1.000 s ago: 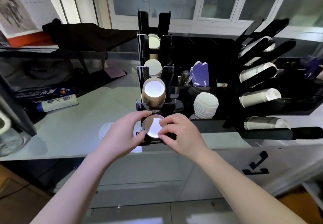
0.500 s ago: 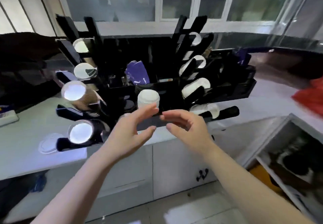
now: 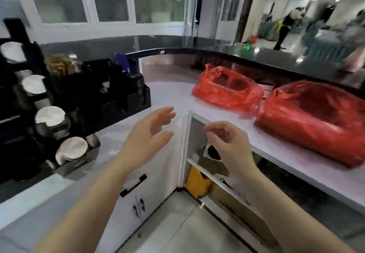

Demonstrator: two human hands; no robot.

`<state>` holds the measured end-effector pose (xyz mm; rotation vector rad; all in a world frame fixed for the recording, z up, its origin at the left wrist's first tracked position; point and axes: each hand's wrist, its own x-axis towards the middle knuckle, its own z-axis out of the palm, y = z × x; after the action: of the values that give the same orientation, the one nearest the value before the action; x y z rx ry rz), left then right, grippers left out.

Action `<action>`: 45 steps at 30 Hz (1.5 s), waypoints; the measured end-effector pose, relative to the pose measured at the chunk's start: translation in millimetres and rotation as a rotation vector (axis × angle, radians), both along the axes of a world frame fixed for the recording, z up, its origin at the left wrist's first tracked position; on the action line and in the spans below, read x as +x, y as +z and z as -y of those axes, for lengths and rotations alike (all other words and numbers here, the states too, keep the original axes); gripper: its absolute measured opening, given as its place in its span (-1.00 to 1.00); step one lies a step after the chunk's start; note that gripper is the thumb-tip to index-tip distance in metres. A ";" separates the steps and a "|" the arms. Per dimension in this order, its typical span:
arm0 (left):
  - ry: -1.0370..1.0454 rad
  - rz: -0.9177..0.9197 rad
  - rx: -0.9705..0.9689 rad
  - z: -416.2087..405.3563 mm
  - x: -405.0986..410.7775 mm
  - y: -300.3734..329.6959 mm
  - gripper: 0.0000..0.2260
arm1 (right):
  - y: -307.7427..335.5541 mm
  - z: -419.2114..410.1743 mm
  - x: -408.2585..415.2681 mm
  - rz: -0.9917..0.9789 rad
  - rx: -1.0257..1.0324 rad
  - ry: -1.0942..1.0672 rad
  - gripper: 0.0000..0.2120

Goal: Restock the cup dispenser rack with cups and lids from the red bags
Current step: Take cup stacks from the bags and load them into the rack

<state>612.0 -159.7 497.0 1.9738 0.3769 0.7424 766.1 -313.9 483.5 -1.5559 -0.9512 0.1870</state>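
Two red plastic bags lie on the pale counter at the right: the nearer, larger bag (image 3: 316,122) and a smaller open one (image 3: 227,91) behind it. The black cup dispenser rack (image 3: 126,102) stands at the left, with white cup stacks (image 3: 72,149) lying in its slots. My left hand (image 3: 150,134) hovers over the counter's corner with fingers straight and spread, holding nothing. My right hand (image 3: 227,144) hangs in the air beside it, fingers loosely curled and empty. Both hands are well short of the bags and away from the rack.
An open cabinet (image 3: 199,150) below the counter corner shows shelves with a yellow item (image 3: 197,183) inside. A raised dark ledge (image 3: 217,53) runs behind the bags. White cabinet doors with black handles (image 3: 133,185) sit under the rack. People stand far off at the right.
Both hands left the cup at the rack's bottom slot and now hang empty. The view has swung right, so the rack slid to the left and the two red bags came into sight.
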 end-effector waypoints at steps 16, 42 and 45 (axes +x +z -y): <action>-0.434 0.016 -0.011 -10.0 332.4 -15.1 -0.59 | -34.6 105.8 255.5 0.344 -0.287 -0.830 -0.74; -0.242 -0.708 0.708 72.8 639.0 -106.0 -0.33 | -100.5 234.8 522.9 -0.150 -1.039 -0.849 -0.13; -0.257 -0.784 0.647 67.1 651.3 -114.7 -0.12 | -106.9 247.9 535.6 -0.031 -0.925 -0.883 -0.51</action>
<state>1263.3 -226.8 382.4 2.8269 0.3455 -0.1451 1301.7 -561.8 376.6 -2.6629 -0.0247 0.0043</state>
